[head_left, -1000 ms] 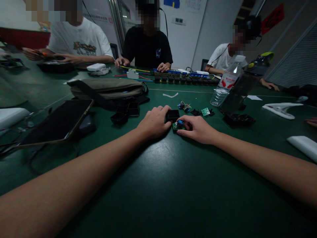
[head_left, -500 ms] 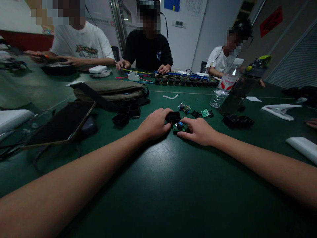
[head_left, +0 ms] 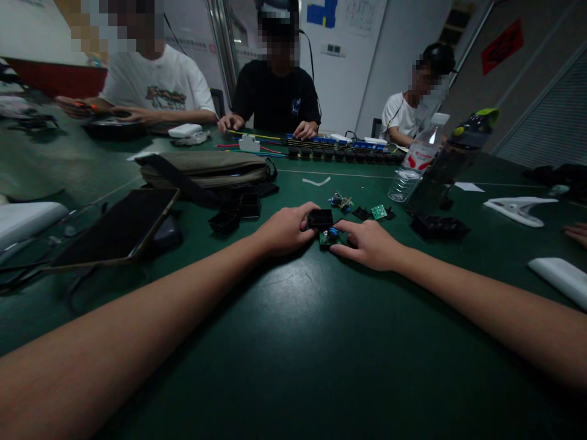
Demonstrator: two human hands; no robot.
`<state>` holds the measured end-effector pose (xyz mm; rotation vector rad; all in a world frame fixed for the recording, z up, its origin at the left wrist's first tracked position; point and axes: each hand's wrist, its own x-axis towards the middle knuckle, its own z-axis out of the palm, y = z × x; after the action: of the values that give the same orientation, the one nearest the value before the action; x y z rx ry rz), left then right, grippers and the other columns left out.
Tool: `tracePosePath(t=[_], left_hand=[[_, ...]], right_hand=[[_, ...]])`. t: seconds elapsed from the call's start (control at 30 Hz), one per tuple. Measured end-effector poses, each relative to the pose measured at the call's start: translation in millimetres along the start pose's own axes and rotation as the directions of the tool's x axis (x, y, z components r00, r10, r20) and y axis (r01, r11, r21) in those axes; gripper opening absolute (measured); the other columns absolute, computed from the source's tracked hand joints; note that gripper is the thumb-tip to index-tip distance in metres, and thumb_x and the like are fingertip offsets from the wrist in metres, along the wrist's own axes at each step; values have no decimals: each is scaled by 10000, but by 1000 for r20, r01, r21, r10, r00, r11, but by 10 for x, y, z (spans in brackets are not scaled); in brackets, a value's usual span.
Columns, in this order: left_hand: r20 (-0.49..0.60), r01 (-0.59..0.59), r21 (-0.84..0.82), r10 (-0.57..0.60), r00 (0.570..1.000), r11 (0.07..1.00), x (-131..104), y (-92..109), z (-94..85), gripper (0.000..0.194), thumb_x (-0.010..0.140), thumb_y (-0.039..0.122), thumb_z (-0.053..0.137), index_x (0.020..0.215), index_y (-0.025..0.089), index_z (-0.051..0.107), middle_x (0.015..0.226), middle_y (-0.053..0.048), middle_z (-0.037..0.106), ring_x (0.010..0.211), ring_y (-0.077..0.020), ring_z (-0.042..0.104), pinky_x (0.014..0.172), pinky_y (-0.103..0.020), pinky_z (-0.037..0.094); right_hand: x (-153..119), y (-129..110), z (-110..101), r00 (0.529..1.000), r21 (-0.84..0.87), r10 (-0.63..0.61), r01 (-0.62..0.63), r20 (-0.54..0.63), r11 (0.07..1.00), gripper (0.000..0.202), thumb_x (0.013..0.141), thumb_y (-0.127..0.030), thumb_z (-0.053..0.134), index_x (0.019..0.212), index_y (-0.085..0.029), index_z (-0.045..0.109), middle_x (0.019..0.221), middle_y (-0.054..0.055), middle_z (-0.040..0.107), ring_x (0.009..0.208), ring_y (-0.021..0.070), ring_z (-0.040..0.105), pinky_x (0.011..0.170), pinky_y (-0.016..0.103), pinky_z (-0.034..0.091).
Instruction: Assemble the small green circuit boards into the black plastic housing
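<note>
My left hand (head_left: pixel 288 231) is closed on a small black plastic box (head_left: pixel 320 218) with an open top. Just in front of that box is a small green circuit board (head_left: pixel 327 238) with blue and silver parts. Thumb and index finger of my right hand (head_left: pixel 370 245) grip the board at its right side. Behind the hands lies a small cluster of electronic parts (head_left: pixel 342 201). Another green circuit board (head_left: pixel 378 212) rests to its right, beside small black plastic pieces (head_left: pixel 362 212).
Several black boxes (head_left: pixel 224 221) stand left of my hands. Further left are a tablet (head_left: pixel 117 226) and a khaki bag (head_left: pixel 206 166). At the right stand a clear bottle (head_left: pixel 419 159) and a dark bottle (head_left: pixel 463 162), near black casings (head_left: pixel 439 227). Co-workers sit across the table.
The black box in my left hand has shifted slightly down, closer to the circuit board. My right hand has barely moved. The view has tilted a little.
</note>
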<state>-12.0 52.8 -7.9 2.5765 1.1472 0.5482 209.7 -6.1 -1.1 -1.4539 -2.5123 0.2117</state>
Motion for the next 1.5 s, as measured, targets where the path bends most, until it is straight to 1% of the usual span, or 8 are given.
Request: tracePosePath(t=[0.27, 0.57, 0.93, 1.1, 1.2, 1.33, 1.4, 1.5], left_hand=[[38, 52, 85, -56, 998, 995, -10, 41, -46, 469, 839, 395, 588, 1279, 231, 578, 738, 0, 652, 636, -180, 593, 645, -274, 393], [49, 57, 122, -63, 997, 991, -19, 69, -61, 474, 856, 392, 560, 1299, 223, 563, 716, -1, 654, 620, -181, 592, 647, -279, 399], [57, 68, 117, -75, 996, 991, -23, 69, -68, 472, 846, 378, 565, 1294, 229, 556, 700, 3, 647, 627, -190, 605, 641, -285, 416], [47, 63, 124, -70, 996, 990, -20, 68, -63, 442, 835, 394, 570, 1240, 218, 580, 709, -8, 655, 635, -196, 616, 624, -283, 415], [42, 64, 126, -70, 997, 990, -23, 76, -65, 416, 832, 410, 576, 1199, 214, 588, 720, -13, 664, 646, -195, 625, 625, -282, 421], [66, 79, 133, -88, 994, 988, -26, 92, -73, 427, 832, 418, 577, 1201, 203, 582, 763, -34, 687, 684, -213, 644, 653, -299, 443], [78, 88, 139, -100, 992, 986, -27, 100, -77, 439, 836, 422, 575, 1214, 198, 579, 782, -44, 695, 701, -224, 651, 663, -310, 452], [76, 99, 153, -112, 991, 983, -31, 112, -80, 431, 840, 424, 566, 1204, 194, 578, 781, -48, 693, 706, -229, 652, 663, -315, 454]], right_hand=[[-7, -2, -5, 1000, -22, 10, -10, -2, 1000, 435, 924, -462, 608, 1248, -174, 633, 595, -24, 594, 546, 140, 484, 606, 273, 279], [0, -4, -27, 1000, 26, 12, -12, 20, 1000, 419, 927, -460, 610, 1233, -176, 643, 606, -27, 599, 551, 137, 494, 617, 272, 287], [-16, 43, -34, 1000, 90, -19, 18, 14, 996, 461, 884, -467, 685, 1234, -170, 642, 592, -54, 543, 540, 111, 450, 623, 264, 278], [-33, 82, -26, 998, 150, -61, 60, 5, 987, 441, 899, -454, 660, 1219, -152, 633, 586, -68, 508, 530, 103, 421, 610, 262, 261], [-36, 123, -20, 995, 210, -80, 90, -51, 974, 354, 931, -425, 596, 1155, -157, 652, 596, -62, 514, 535, 106, 427, 606, 258, 280], [-12, 188, -8, 964, 214, 46, 12, -264, 977, 241, 955, -303, 499, 994, -156, 686, 684, -7, 583, 626, 136, 504, 663, 278, 361], [6, 217, 9, 935, 167, 93, -37, -343, 985, 192, 914, -237, 529, 966, -157, 695, 801, 38, 640, 752, 171, 568, 749, 307, 411], [26, 246, 50, 938, 92, 86, -58, -337, 994, 183, 865, -202, 599, 1006, -168, 711, 1032, 97, 680, 989, 232, 600, 899, 371, 437]])
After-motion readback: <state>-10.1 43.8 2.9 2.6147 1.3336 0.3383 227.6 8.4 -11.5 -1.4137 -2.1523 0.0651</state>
